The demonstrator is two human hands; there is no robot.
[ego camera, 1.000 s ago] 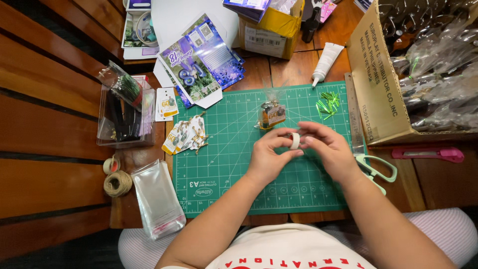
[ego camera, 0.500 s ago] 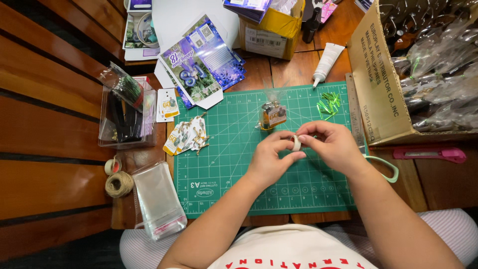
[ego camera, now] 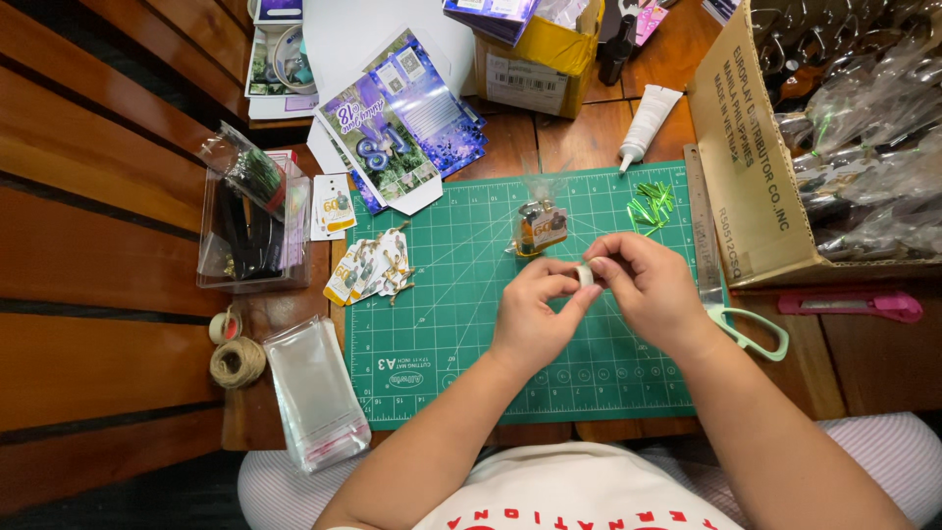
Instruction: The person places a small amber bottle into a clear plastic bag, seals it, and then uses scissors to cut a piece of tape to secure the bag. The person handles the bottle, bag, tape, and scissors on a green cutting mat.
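**Hidden and cut off**

The small white roll point(ego camera: 586, 274) is mostly covered by the fingertips of the left hand point(ego camera: 535, 316) and right hand point(ego camera: 653, 291). The cardboard box point(ego camera: 746, 167) and pink cutter point(ego camera: 852, 305) lie partly out of sight; the scissors point(ego camera: 751, 334) sit half under the right wrist.

We see both forearms bare — no sleeves, watch or rings on the left hand point(ego camera: 535, 319) or right hand point(ego camera: 648, 290). White shirt at 6 o'clock with red block lettering — pale, finely striped trousers at 5 and 7 o'clock.
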